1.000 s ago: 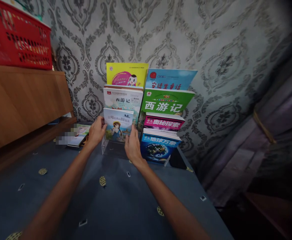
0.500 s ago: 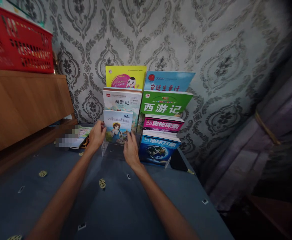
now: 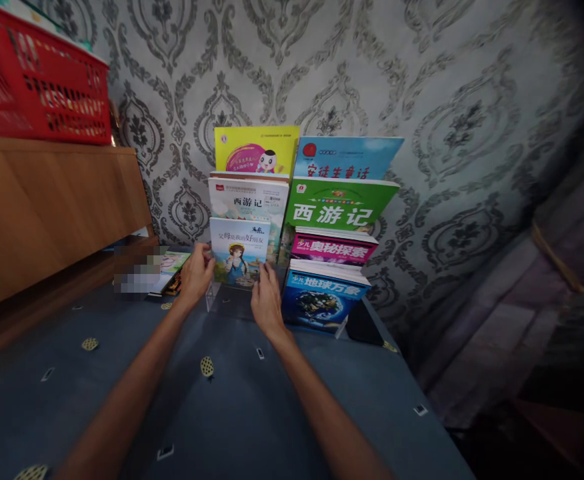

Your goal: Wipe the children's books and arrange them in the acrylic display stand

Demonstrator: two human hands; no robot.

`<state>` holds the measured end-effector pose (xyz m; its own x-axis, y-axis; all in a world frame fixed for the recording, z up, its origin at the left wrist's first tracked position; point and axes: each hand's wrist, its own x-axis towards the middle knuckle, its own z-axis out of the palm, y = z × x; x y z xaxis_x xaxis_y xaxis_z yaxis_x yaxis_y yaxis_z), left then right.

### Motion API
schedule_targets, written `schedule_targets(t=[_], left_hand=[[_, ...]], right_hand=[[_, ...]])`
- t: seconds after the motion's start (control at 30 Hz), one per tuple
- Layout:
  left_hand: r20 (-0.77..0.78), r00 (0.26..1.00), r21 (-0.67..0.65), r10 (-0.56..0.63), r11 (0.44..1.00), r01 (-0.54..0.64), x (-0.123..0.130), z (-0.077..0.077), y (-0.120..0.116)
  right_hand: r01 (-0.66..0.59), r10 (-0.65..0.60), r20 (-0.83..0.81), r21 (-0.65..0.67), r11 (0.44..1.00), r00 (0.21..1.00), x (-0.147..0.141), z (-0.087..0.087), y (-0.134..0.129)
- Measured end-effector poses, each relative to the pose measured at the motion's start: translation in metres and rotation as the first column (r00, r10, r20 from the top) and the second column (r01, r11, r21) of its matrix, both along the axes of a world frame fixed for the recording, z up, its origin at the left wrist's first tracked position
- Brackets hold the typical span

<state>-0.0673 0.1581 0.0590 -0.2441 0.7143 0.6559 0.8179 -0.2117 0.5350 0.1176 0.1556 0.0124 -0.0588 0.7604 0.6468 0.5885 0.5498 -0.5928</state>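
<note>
A light-blue book (image 3: 239,250) with a girl on its cover stands upright in the front of the left column of a clear stepped stand (image 3: 211,297). My left hand (image 3: 197,273) closes on its left edge. My right hand (image 3: 267,299) grips its lower right edge, fingers bent. Behind it rise a white book (image 3: 252,199) and a yellow book (image 3: 285,150). The right column holds a blue book (image 3: 347,155), a green book (image 3: 342,205), a magenta book (image 3: 337,249) and a dark-blue book with a globe (image 3: 317,307).
Other books (image 3: 171,272) lie flat at the left, partly blurred out. A wooden cabinet (image 3: 57,213) carries a red basket (image 3: 67,100). Patterned wallpaper (image 3: 252,60) rises behind the dark blue cloth (image 3: 237,413). A curtain (image 3: 502,313) hangs at the right, and a black flat object (image 3: 365,323) lies beside the stand.
The view has shifted slightly, so the stand and books appear a little farther right and larger. Both hands stay at the light-blue book's edges.
</note>
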Motion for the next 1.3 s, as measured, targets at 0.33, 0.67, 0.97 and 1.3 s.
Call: schedule_targets(t=[0.33, 0.67, 0.97, 1.3], left_hand=[[0.092, 0.994, 0.069, -0.053, 0.997, 0.047, 0.002, -0.01, -0.005], [0.115, 0.992, 0.072, -0.052, 0.996, 0.044, -0.003, -0.008, -0.004], [0.152, 0.988, 0.093, -0.032, 0.995, 0.018, -0.015, -0.007, -0.003], [0.165, 0.986, 0.071, -0.021, 0.997, 0.009, -0.021, -0.019, 0.003]], right_hand=[[0.005, -0.004, -0.036, 0.003, 1.0, 0.999, 0.001, 0.003, -0.003], [0.002, -0.001, -0.046, 0.02, 1.0, 0.999, 0.002, 0.004, -0.005], [0.011, -0.01, -0.042, 0.02, 1.0, 0.999, 0.0, 0.004, -0.008], [-0.006, 0.008, -0.065, 0.033, 0.999, 0.998, -0.001, 0.007, -0.014]])
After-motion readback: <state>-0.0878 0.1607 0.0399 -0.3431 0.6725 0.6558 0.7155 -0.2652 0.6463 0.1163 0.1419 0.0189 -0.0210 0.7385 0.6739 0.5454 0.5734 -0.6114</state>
